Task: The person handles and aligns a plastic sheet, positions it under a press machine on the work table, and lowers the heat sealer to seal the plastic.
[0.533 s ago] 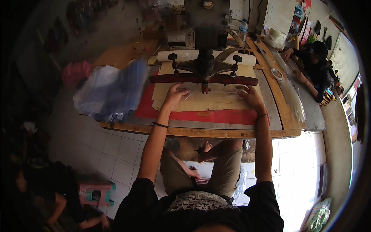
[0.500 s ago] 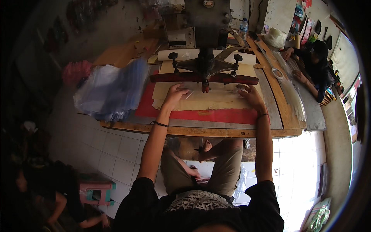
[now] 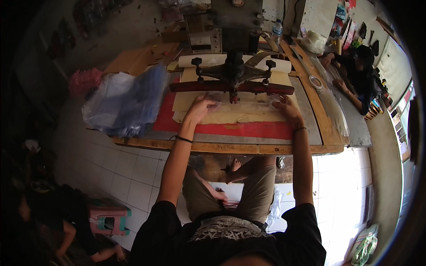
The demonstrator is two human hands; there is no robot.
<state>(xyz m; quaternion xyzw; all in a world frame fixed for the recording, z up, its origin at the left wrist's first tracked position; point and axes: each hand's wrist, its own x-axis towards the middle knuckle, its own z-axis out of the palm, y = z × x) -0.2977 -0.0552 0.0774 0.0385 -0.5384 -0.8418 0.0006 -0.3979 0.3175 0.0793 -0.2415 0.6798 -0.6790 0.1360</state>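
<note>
Middle of the dark red press bar (image 3: 191,86) as dial centre. At eight o'clock, just off the bar, the left hand (image 3: 202,107), thumb and fingers nearly together, pinched on the edge of some clear plastic (image 3: 242,107). Between three and four o'clock, the right hand (image 3: 287,109), likewise pinched, on the opposite end of the same clear stretch. Clear plastic itself at six o'clock, flat between both hands and above a cream sheet (image 3: 262,117); cannot tell whether in one layer or several, nor how firmly gripped. Also at six o'clock, farther out, a red sheet (image 3: 222,130) under the cream one, then the wooden table edge (image 3: 239,145).

At nine o'clock, well apart from the left hand, a bluish stack of plastic sheets (image 3: 124,99), with a pink bundle (image 3: 85,81) beyond. At three o'clock, a roll of tape (image 3: 315,81); slightly below, pale strips (image 3: 336,116). Between two and three o'clock, a co-worker (image 3: 364,62) bent over the side table. At one o'clock, a water bottle (image 3: 277,29), upright
</note>
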